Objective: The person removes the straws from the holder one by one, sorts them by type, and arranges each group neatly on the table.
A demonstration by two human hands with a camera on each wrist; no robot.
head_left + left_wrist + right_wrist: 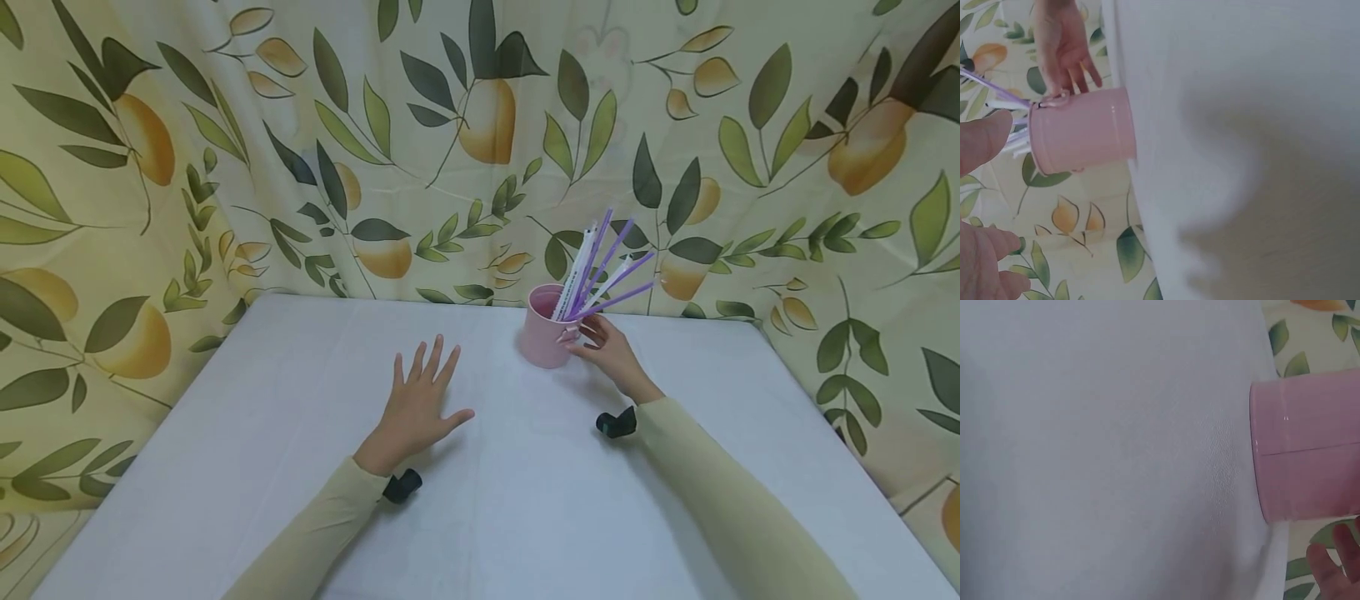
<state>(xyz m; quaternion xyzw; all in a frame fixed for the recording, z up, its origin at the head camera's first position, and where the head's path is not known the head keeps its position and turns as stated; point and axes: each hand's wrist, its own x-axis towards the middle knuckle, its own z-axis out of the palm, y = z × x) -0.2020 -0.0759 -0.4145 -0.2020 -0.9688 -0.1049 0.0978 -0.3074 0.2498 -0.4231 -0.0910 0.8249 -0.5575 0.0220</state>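
Note:
A pink bucket [546, 337] stands upright near the back edge of the table, and its side fills the right of the right wrist view. Thin purple and white sticks [600, 271] lean out of its top, some of the white ones with dark markings. At the bucket's right side, my right hand [611, 354] pinches the small handle [1055, 100] just below the rim with thumb and finger. The lower fingers of that hand are loose in the left wrist view. My left hand [416, 408] is spread palm down over the table, left of the bucket, holding nothing.
A white cloth covers the table [300, 400]. Behind it hangs a curtain [420, 200] printed with leaves and orange fruit. A small black camera [617, 422] sits at the right wrist and another black camera [402, 486] at the left.

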